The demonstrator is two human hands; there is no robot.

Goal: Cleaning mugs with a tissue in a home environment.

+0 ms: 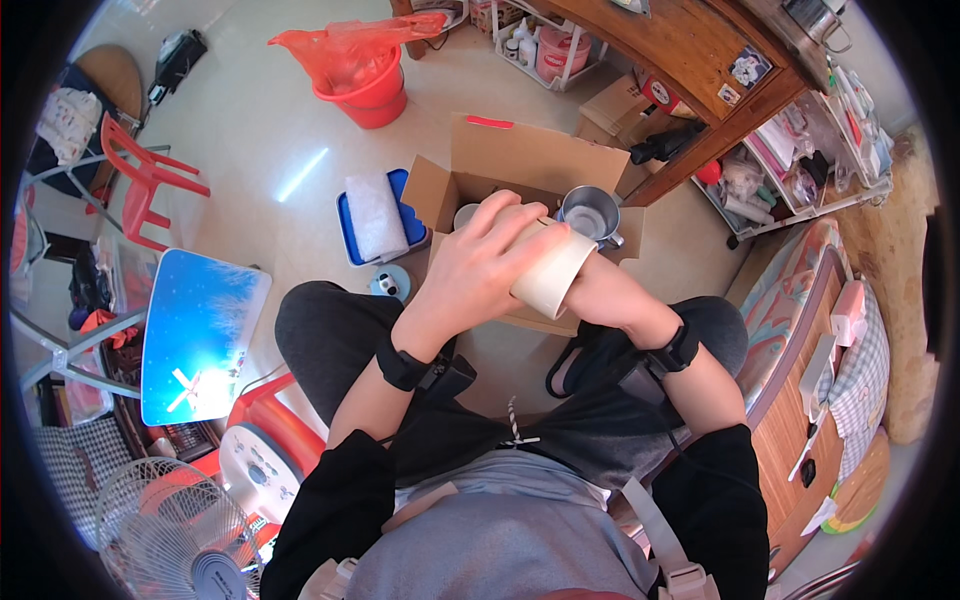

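Forearms (372, 402) angle inward from near edge, left and right. Left hand (470, 270) back-up, fingers (540, 248) bent in grip; right hand (605, 293) just beside, fingertips hidden.

Close head-worn fisheye view, steeply downward

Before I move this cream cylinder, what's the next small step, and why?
Perhaps ease the cream cylinder slightly left: your left hand and right hand are both on it, and the steel mug shows just beyond its right end, so a knock seems possible.
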